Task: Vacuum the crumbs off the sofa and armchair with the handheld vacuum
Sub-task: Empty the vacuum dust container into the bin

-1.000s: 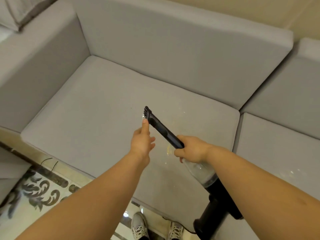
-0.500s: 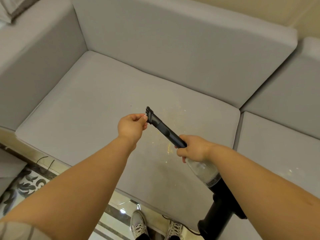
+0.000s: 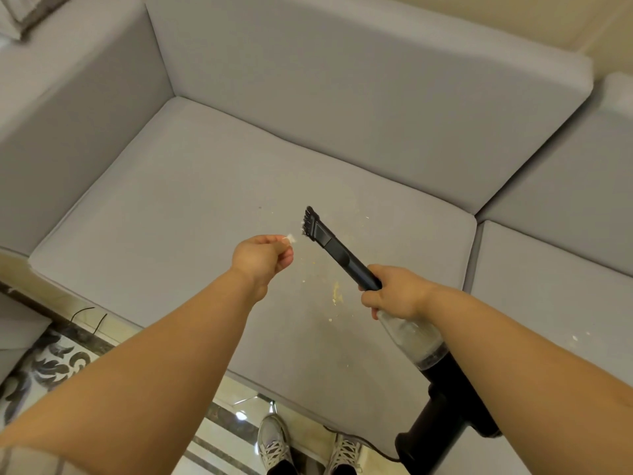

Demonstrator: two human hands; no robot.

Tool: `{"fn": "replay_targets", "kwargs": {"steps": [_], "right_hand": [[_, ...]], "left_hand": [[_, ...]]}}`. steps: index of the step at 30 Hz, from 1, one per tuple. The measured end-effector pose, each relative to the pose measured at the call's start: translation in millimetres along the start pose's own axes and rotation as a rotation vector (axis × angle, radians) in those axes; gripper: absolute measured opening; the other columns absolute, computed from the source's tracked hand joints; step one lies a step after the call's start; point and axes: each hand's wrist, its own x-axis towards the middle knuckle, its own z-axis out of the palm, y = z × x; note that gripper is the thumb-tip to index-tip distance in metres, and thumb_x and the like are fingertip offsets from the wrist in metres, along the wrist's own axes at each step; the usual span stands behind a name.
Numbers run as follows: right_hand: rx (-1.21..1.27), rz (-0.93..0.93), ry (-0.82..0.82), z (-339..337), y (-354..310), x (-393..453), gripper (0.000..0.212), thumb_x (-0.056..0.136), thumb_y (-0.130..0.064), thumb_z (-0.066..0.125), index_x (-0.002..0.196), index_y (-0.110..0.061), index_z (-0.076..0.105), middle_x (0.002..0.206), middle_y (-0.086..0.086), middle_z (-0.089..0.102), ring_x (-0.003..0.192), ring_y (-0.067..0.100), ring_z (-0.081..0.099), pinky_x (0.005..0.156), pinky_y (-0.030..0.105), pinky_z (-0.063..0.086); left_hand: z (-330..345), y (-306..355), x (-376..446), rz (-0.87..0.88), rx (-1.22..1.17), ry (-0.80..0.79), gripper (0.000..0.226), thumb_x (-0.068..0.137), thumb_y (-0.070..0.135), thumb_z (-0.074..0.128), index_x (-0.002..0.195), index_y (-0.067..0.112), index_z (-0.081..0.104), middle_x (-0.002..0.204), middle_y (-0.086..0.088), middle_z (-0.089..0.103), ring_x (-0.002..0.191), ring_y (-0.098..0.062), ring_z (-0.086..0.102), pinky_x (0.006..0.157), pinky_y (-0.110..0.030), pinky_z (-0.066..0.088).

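Seen from the head camera, one handheld vacuum (image 3: 404, 323) is held above the grey sofa (image 3: 212, 214), its long axis running from lower right to upper left. Its black motor body sits low at the right, then comes a clear, rounded dust cup with pale debris inside, then a slim dark nozzle (image 3: 346, 260) ending in a short black brush (image 3: 310, 221) that points up and left, off the seat cushion. Small white flecks cling to the bristles.

Both hands are busy. The right hand (image 3: 394, 293) is wrapped around the vacuum where the nozzle meets the clear cup. The left hand (image 3: 262, 258) has its fingers curled and pinches a small white tuft of fluff (image 3: 291, 238) at the fingertips, just beside the brush but apart from it.

Yellowish crumbs (image 3: 335, 293) are scattered on the smooth woven fabric of the seat below the nozzle; a few more pale bits lie on the next cushion (image 3: 548, 286) at the right. Two flat seat cushions and two squared back cushions show.

Two grey laced shoes (image 3: 274, 443) stand on the glossy patterned floor (image 3: 54, 361).
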Motion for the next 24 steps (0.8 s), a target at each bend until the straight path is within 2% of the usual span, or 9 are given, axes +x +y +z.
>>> {"fn": "replay_targets", "kwargs": {"steps": [4, 10, 15, 19, 22, 24], "right_hand": [[-0.056, -0.013, -0.039, 6, -7, -3, 0.021, 0.091, -0.023, 0.06, 0.111, -0.017, 0.056, 0.1, 0.013, 0.07, 0.098, 0.03, 0.069, 0.092, 0.044, 0.054], [-0.114, -0.034, -0.056, 9, -14, -13, 0.024, 0.091, -0.022, 0.06, 0.113, -0.017, 0.055, 0.103, 0.013, 0.07, 0.096, 0.027, 0.07, 0.092, 0.043, 0.054], [-0.146, -0.067, -0.04, 8, -20, -24, 0.024, 0.092, -0.021, 0.059, 0.115, -0.016, 0.056, 0.102, 0.013, 0.07, 0.096, 0.027, 0.07, 0.092, 0.042, 0.054], [-0.196, -0.075, -0.03, 12, -18, -27, 0.022, 0.092, -0.023, 0.06, 0.112, -0.017, 0.056, 0.102, 0.013, 0.069, 0.096, 0.027, 0.069, 0.092, 0.044, 0.054], [-0.218, -0.081, 0.009, 10, -18, -28, 0.02, 0.092, -0.024, 0.061, 0.11, -0.019, 0.055, 0.103, 0.011, 0.067, 0.096, 0.028, 0.068, 0.092, 0.043, 0.054], [-0.238, -0.089, 0.011, 10, -23, -29, 0.02, 0.093, -0.024, 0.06, 0.111, -0.019, 0.054, 0.103, 0.011, 0.066, 0.097, 0.029, 0.067, 0.091, 0.042, 0.054]], "left_hand": [[2, 0, -8, 0.001, -0.074, -0.008, 0.011, 0.092, -0.001, 0.057, 0.086, 0.007, 0.062, 0.081, -0.008, 0.061, 0.069, -0.012, 0.058, 0.073, -0.02, 0.056], [-4, 4, -26, 0.008, -0.163, -0.058, 0.008, 0.093, 0.001, 0.056, 0.09, 0.004, 0.062, 0.079, -0.007, 0.059, 0.067, -0.012, 0.054, 0.077, -0.022, 0.055], [-13, 5, -36, -0.054, -0.288, -0.067, 0.011, 0.094, 0.001, 0.054, 0.087, 0.002, 0.061, 0.076, -0.006, 0.058, 0.064, -0.009, 0.053, 0.061, -0.015, 0.054], [-13, -5, -45, -0.127, -0.428, 0.029, 0.012, 0.094, 0.0, 0.054, 0.084, 0.001, 0.061, 0.075, -0.006, 0.056, 0.061, -0.008, 0.051, 0.054, -0.013, 0.053], [-31, -17, -49, -0.105, -0.436, 0.194, 0.014, 0.093, 0.0, 0.056, 0.08, 0.002, 0.06, 0.075, -0.005, 0.055, 0.061, -0.009, 0.051, 0.056, -0.014, 0.052], [-46, -20, -55, -0.081, -0.447, 0.215, 0.015, 0.092, -0.001, 0.056, 0.078, 0.002, 0.059, 0.075, -0.005, 0.054, 0.061, -0.009, 0.05, 0.055, -0.014, 0.052]]}}
